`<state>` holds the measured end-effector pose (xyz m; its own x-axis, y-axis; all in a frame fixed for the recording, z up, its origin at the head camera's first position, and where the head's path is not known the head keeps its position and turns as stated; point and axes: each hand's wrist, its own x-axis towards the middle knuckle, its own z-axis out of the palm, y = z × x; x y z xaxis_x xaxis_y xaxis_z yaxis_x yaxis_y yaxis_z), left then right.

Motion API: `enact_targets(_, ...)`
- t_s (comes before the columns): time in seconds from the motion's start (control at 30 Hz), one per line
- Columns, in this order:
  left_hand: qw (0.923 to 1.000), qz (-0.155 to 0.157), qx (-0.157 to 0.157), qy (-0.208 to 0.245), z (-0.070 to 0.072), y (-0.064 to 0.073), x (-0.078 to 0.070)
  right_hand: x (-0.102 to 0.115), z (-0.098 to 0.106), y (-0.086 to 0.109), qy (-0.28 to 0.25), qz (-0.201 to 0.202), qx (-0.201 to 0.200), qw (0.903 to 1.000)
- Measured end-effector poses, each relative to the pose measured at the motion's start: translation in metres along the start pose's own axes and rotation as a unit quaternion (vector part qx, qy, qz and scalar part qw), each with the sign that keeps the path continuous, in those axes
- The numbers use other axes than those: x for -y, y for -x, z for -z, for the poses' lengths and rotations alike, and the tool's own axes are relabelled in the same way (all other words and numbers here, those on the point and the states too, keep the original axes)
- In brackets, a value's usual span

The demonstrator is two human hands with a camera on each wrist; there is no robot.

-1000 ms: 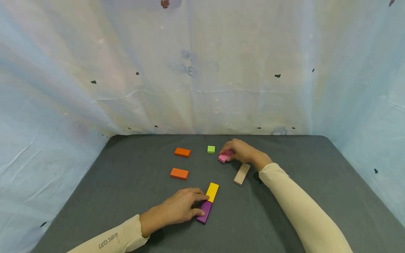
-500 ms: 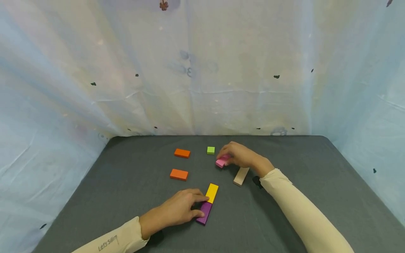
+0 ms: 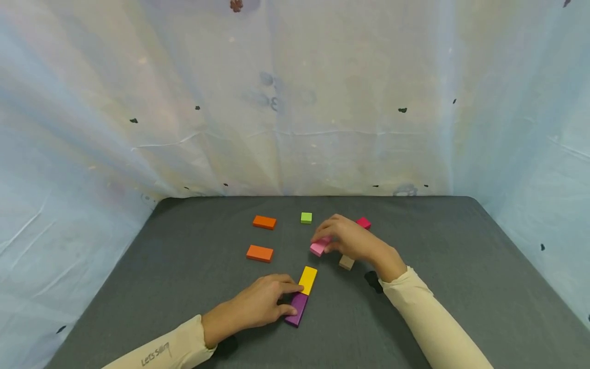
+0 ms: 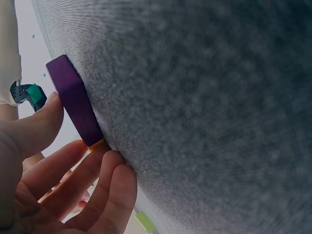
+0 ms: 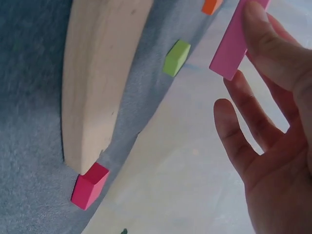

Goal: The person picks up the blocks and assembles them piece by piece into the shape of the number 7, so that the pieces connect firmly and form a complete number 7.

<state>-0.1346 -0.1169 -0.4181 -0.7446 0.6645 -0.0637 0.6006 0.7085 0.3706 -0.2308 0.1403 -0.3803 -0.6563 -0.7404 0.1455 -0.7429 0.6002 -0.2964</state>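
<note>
Pink oblong block [image 3: 317,249]: right hand [image 3: 350,239]'s pinching one, loose left hand [image 3: 261,302] touching one purple oblong [image 3: 300,306]; head view's showing two orange oblongs [image 3: 260,253] at purple's eleven o'clock, right-wrist one.

table [image 3: 198,266] — dark grey, rounded far corners | sheeting [image 3: 341,66] — pale, creased, dark-specked, behind and both sides

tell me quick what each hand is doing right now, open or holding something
Left hand: open, thumb touching the purple block, a finger on the yellow block.
Right hand: holding the light pink block.
</note>
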Motion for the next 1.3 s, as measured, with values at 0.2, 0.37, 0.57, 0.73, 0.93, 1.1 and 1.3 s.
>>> enact_targets(0.2,1.0,-0.003,0.0,0.001,-0.001,-0.001,-0.001,0.003,-0.003,0.004,-0.011,0.004,-0.014,0.9998)
enact_targets(0.37,1.0,0.0,0.001,-0.001,-0.001,-0.001,-0.001,0.001,-0.008,0.007,-0.022,0.008,-0.022,0.9995)
enact_targets(0.57,1.0,-0.003,0.001,-0.004,-0.001,0.0,-0.001,0.003,-0.015,0.011,-0.032,0.0,-0.026,0.9991)
enact_targets(0.73,1.0,-0.007,0.0,-0.003,0.0,0.0,-0.002,0.007,-0.02,0.011,-0.019,-0.002,-0.026,0.9995)
enact_targets(0.93,1.0,-0.009,-0.002,-0.003,0.0,-0.001,-0.002,0.009,-0.023,0.009,-0.015,-0.009,-0.005,0.9998)
enact_targets(1.1,1.0,-0.006,0.003,-0.005,0.0,-0.001,-0.001,0.008,-0.027,0.008,-0.008,-0.012,0.006,0.9999)
enact_targets(1.3,1.0,-0.009,0.002,-0.001,-0.001,0.0,-0.002,0.009,-0.03,0.007,-0.004,0.007,0.001,1.0)
